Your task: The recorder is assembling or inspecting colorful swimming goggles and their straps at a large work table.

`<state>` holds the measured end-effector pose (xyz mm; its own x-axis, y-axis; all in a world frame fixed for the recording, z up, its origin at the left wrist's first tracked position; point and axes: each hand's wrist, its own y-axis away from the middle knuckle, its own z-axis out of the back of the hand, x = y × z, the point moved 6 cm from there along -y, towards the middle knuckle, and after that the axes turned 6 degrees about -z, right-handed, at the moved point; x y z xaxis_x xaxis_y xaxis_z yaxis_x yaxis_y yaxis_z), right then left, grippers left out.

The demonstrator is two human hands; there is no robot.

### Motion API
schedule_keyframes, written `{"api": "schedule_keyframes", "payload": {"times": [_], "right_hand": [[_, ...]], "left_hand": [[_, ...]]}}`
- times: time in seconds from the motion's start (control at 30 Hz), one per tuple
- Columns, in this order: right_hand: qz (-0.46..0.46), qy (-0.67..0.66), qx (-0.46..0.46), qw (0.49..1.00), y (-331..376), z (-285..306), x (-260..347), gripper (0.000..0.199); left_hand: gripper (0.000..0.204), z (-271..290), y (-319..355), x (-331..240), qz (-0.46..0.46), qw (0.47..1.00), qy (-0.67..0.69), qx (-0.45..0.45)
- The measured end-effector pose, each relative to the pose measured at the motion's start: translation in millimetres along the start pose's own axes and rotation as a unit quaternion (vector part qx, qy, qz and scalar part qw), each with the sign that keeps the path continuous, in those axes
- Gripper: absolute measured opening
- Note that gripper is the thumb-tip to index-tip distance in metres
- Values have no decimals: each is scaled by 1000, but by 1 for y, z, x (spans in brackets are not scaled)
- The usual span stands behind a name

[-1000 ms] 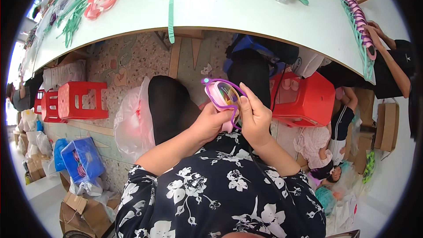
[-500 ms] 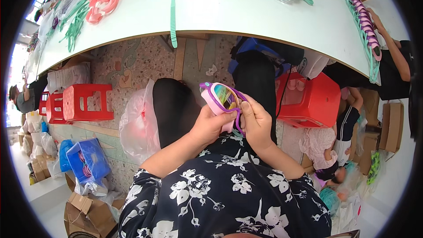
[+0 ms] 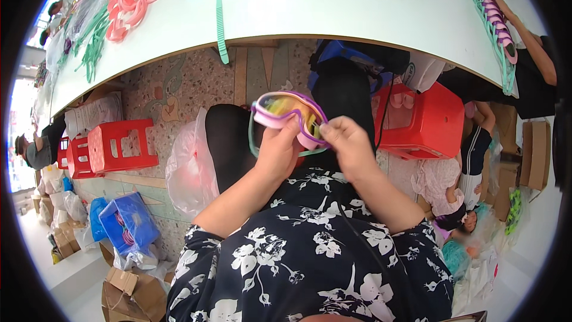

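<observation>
Swim goggles point(image 3: 285, 107) with a pink and purple frame and a shiny rainbow lens are held over my lap. My left hand point(image 3: 276, 154) grips their lower edge near the nose part. At the right end of the frame, my right hand point(image 3: 351, 146) pinches the rim between thumb and fingers. A thin green strap point(image 3: 253, 137) loops out beside and below the goggles, partly hidden by my left hand. Some blur softens the lens and the right fingertips.
On the white table point(image 3: 286, 9) lie goggles with a green strap point(image 3: 220, 24), coral straps point(image 3: 128, 9) and a row of stacked goggles point(image 3: 491, 12). Red stools point(image 3: 420, 122) flank my legs; a blue crate point(image 3: 128, 220) sits left. Another person's arm point(image 3: 530, 48) reaches in at right.
The goggles have turned so more of the lens shows, and have shifted slightly left. A green strap loop has come into sight. My right hand has moved a little right.
</observation>
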<state>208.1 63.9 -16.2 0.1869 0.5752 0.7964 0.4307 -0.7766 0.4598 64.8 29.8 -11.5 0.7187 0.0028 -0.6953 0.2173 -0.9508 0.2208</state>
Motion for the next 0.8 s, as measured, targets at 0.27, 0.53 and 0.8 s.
{"api": "schedule_keyframes", "payload": {"times": [0.27,0.53,0.8], "right_hand": [[69,428,165,886,-22,18,142,21],[11,453,315,834,-55,17,121,22],[269,321,-12,908,-15,81,80,32]], "left_hand": [[28,-44,41,-69,-241,741,-584,228],[65,-73,-6,18,19,876,-447,183],[51,-48,-10,54,40,938,-323,120]]}}
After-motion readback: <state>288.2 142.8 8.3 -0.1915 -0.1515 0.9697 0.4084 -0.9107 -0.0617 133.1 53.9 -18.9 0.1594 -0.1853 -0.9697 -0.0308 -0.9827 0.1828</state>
